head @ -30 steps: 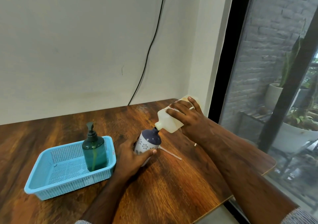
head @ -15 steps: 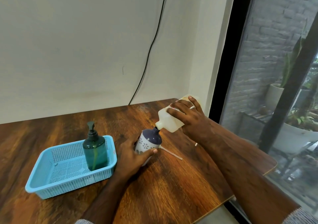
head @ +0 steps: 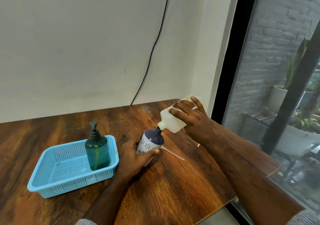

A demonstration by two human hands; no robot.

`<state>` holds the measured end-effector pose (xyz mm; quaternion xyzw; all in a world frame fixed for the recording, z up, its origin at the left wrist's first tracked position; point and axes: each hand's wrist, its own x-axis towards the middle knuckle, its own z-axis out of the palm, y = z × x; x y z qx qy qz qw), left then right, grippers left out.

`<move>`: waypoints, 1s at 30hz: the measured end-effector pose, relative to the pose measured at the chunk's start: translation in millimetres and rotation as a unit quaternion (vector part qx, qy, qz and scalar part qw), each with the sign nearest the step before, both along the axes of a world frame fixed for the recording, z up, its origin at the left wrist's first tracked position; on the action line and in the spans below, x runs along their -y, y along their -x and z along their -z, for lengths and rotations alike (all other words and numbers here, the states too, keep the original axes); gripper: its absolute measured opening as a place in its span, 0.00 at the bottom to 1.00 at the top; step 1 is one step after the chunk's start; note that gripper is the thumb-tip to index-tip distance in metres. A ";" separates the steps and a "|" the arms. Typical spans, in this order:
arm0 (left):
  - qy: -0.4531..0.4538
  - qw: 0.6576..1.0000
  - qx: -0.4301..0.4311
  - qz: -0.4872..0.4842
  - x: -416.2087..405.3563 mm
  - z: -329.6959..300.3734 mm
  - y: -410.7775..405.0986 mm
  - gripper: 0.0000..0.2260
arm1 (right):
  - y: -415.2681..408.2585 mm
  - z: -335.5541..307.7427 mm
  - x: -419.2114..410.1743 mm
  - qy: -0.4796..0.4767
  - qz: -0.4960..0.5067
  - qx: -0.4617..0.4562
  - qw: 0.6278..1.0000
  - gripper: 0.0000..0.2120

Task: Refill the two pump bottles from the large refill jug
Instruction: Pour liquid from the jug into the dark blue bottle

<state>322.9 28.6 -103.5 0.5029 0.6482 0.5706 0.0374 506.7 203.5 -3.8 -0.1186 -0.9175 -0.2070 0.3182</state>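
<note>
At the left, a blue basket is seen on the wooden table, and a green pump bottle stands upright in its right end, pump head still fitted and pointing up. Just right of the basket, the left hand is wrapped around the lower body of the floral bottle, thumb on the near side and fingers curled behind; the bottle's long axis is tilted, its open neck aimed up and to the right. Directly against that neck the spout of the refill jug is held, the jug lying up and right of the left hand's fingers, its long axis sloping down to the left. The jug's body is gripped from above by the right hand, fingers spread across it. A thin dip tube lies on the table beside the floral bottle. Spout and neck are judged aligned for pouring; any flow cannot be made out.
</note>
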 end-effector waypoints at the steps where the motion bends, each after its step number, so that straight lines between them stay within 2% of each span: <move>1: -0.001 1.000 0.001 0.002 0.3 -0.2 -0.3 0.31 | 0.1 0.0 0.2 -0.001 0.001 -0.001 1.000 0.44; 20: -0.008 1.000 0.000 0.000 3.3 -6.7 -5.2 0.23 | 2.7 -4.5 0.4 -0.020 -0.003 0.008 1.000 0.44; 26: -0.012 1.000 0.004 0.004 0.0 0.1 -0.2 0.29 | 3.1 -4.6 1.0 -0.023 -0.002 0.008 1.000 0.43; 30: -0.015 1.000 -0.001 0.008 0.9 -2.2 -1.2 0.29 | 3.0 -5.9 1.5 -0.033 -0.002 0.007 0.999 0.44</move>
